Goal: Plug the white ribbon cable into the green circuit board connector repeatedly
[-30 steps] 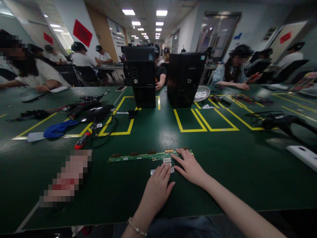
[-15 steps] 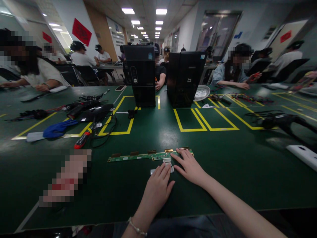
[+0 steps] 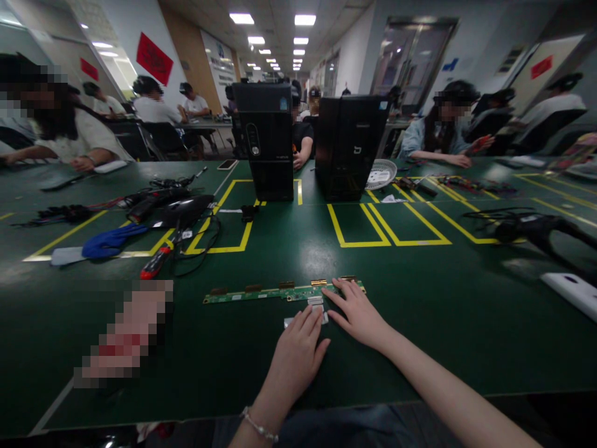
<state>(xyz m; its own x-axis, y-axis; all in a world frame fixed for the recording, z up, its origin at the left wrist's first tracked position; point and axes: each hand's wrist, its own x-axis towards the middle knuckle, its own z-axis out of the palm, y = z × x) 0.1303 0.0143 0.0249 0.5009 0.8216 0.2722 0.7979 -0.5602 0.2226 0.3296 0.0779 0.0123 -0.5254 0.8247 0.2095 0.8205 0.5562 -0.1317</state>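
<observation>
A long, narrow green circuit board (image 3: pixel 261 295) lies across the dark green table in front of me. Several copper-coloured tabs run along its far edge. My right hand (image 3: pixel 358 316) rests flat over the board's right end, fingers spread. Closer to me, my left hand (image 3: pixel 298 348) lies with fingers stretched out, its fingertips on a pale flat ribbon cable (image 3: pixel 316 302) at the board's near edge. A silvery strip (image 3: pixel 291 322) shows beside those fingertips; my fingers cover part of it. Neither hand is closed around anything.
Two black computer towers (image 3: pixel 267 143) (image 3: pixel 347 149) stand further back. To the left are a red-and-black screwdriver (image 3: pixel 156 263), a blue cloth-like item (image 3: pixel 112 241) and black cables (image 3: pixel 198 249). A white device (image 3: pixel 571 295) lies at the right. Yellow tape (image 3: pixel 364 244) marks the table; people sit around it.
Both hands keep the same place on the board and cable. Only a slight shift of the whole view shows.
</observation>
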